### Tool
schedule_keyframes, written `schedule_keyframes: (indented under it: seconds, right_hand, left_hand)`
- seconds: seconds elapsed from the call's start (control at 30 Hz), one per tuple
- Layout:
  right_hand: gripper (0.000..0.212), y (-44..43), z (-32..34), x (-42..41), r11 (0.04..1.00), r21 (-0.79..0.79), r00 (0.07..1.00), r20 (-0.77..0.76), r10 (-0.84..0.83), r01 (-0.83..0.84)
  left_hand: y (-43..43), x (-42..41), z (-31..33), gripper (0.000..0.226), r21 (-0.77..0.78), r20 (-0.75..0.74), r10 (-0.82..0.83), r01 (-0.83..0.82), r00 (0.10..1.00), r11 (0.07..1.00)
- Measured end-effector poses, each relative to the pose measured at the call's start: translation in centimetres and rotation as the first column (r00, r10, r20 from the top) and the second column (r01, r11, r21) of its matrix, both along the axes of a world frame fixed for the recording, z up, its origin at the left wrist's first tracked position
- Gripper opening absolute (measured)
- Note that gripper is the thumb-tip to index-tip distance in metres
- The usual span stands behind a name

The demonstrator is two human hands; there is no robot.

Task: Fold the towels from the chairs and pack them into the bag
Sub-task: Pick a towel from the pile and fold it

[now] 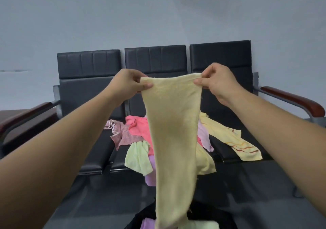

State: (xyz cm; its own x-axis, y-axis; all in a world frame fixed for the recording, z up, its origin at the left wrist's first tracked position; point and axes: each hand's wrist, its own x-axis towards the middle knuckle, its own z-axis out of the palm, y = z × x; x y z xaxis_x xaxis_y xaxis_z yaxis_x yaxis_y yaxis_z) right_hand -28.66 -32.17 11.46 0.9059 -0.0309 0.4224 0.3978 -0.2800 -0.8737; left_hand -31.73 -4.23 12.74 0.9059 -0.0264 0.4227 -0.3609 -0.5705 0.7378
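A long pale yellow towel (pixel 173 140) hangs in front of me, held up by its top edge. My left hand (pixel 129 85) pinches the top left corner and my right hand (pixel 216 83) pinches the top right corner. Behind it, a heap of towels lies on the black chairs (pixel 88 91): a pink one (pixel 139 128), a mauve one (pixel 121 134), a light green one (pixel 138 158), a lilac one (pixel 204 137) and a yellow striped one (pixel 234 142). At the bottom edge the dark bag (pixel 150 213) shows a lilac towel (pixel 148 224) and a pale one (pixel 202 225) inside.
Three joined black seats stand against a grey wall, with brown armrests at the left (pixel 26 115) and right (pixel 292 100). The dark floor lies between the seats and the bag.
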Motion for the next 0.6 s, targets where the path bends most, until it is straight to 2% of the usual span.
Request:
schedule_keyframes:
  seconds: [0.07, 0.1, 0.17, 0.23, 0.3, 0.4, 0.47, 0.53, 0.6]
  right_hand:
    - [0.038, 0.1, -0.6, -0.2, 0.999, 0.011, 0.998, -0.036, 0.052, -0.052]
    - [0.04, 0.1, -0.9, -0.2, 0.997, 0.024, 0.996, -0.06, 0.071, -0.07]
    - [0.028, 0.0, -1.5, -0.1, 0.992, 0.078, 0.991, -0.088, 0.102, -0.095]
    - [0.023, -0.1, -2.2, -0.2, 0.965, 0.177, 0.97, -0.114, 0.213, -0.192]
    - [0.025, 0.2, -3.3, -0.5, 0.897, 0.288, 0.906, -0.162, 0.391, -0.335]
    - [0.019, 1.8, -5.6, -0.8, 0.797, 0.34, 0.768, -0.252, 0.589, -0.5]
    - [0.013, 2.9, -7.1, -0.8, 0.786, 0.335, 0.734, -0.297, 0.611, -0.519]
    - [0.01, 3.6, -8.0, -0.7, 0.813, 0.332, 0.759, -0.309, 0.573, -0.479]
    - [0.019, 3.9, -8.3, -0.5, 0.819, 0.388, 0.786, -0.293, 0.544, -0.422]
  left_hand:
    - [-0.3, 0.0, -0.9, 0.015, -0.023, -0.03, -0.011, 0.01, 0.999, 1.0]
    - [-0.6, 0.0, -1.2, 0.014, -0.066, -0.04, -0.039, 0.036, 0.998, 0.997]
    - [-1.1, -0.1, -1.9, 0.015, -0.136, -0.045, -0.105, 0.098, 0.993, 0.986]
    - [-1.8, -0.3, -2.5, 0.013, -0.145, -0.042, -0.136, 0.128, 0.99, 0.981]
    - [-2.6, -0.4, -3.0, 0.015, -0.159, -0.045, -0.158, 0.149, 0.986, 0.976]
    - [-3.6, 0.1, -3.9, 0.015, -0.17, -0.068, -0.195, 0.181, 0.978, 0.969]
    - [-3.9, 0.5, -4.8, 0.017, -0.1, -0.079, -0.166, 0.158, 0.983, 0.982]
    - [-3.8, 0.9, -5.8, 0.019, -0.042, -0.063, -0.112, 0.109, 0.992, 0.993]
    - [-3.7, 1.2, -7.0, 0.012, -0.208, -0.043, -0.143, 0.131, 0.989, 0.969]
